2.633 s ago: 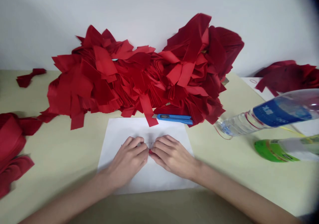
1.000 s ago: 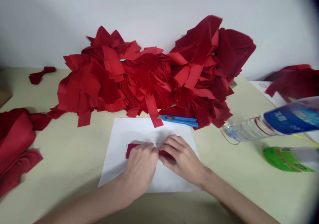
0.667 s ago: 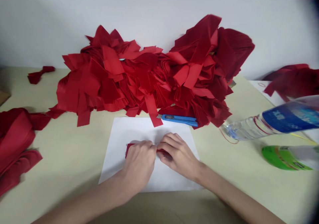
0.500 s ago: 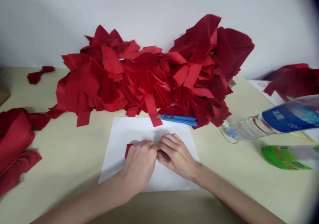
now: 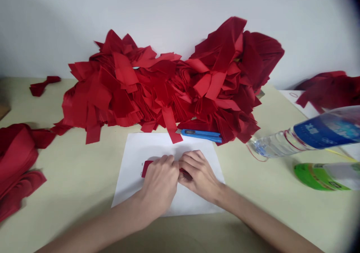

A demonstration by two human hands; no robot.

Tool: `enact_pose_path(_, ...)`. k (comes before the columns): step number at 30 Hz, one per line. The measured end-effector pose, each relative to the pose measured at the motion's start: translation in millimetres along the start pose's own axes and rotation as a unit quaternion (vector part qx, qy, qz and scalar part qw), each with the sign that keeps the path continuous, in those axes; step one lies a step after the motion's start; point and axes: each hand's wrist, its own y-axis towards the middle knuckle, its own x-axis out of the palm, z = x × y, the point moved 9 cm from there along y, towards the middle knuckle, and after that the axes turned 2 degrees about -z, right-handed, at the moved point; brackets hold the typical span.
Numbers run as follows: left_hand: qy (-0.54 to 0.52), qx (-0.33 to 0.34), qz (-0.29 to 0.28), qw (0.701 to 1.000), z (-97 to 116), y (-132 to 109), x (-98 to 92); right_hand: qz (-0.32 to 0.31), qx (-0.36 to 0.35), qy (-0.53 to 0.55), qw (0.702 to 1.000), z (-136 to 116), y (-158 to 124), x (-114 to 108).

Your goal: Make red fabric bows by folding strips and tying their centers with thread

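Observation:
A white sheet of paper [image 5: 194, 206] lies in front of me, with small dark printed marks near its left middle. A red fabric strip [image 5: 146, 167] rests on it beside those marks, mostly covered by my hands. My left hand [image 5: 161, 180] is closed over the strip, its fingers curled under and partly hidden. Touching it on the right, my right hand [image 5: 198, 172] has bent fingers gripping the strip's other part, dark red showing between fingers and thumb. Just beyond the paper, a blue utility knife [image 5: 201, 134] lies against the red pile.
A large heap of red fabric strips [image 5: 157, 92] spreads along the wall. More red fabric [image 5: 17, 155] lies at the left edge and red pieces [image 5: 332, 90] at the far right. On the right lie a clear water bottle [image 5: 323, 133] and a green-ended bottle [image 5: 312, 176].
My left hand has shifted slightly up and right. The right hand keeps nearly the same place on the strip. The whole view has drifted a little.

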Motion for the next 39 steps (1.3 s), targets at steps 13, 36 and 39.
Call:
enact_pose_path(13, -0.015, 0.009, -0.012, 1.0, -2.9, 7.8, 3.8, -0.035, -0.022, 0.002, 0.999, 1.2, 1.5, -1.0)
enact_pose_path(36, -0.001, -0.008, -0.057, 0.998, -7.9, 17.4, 3.4, 0.096, 0.22, 0.155, 0.958, 70.3, -25.3, -27.7)
enact_pose_path(39, 0.0, -0.007, -0.057, 0.998, -8.9, 17.2, 3.6, 0.12, 0.233, 0.159, 0.952, 76.2, -27.9, -35.7)
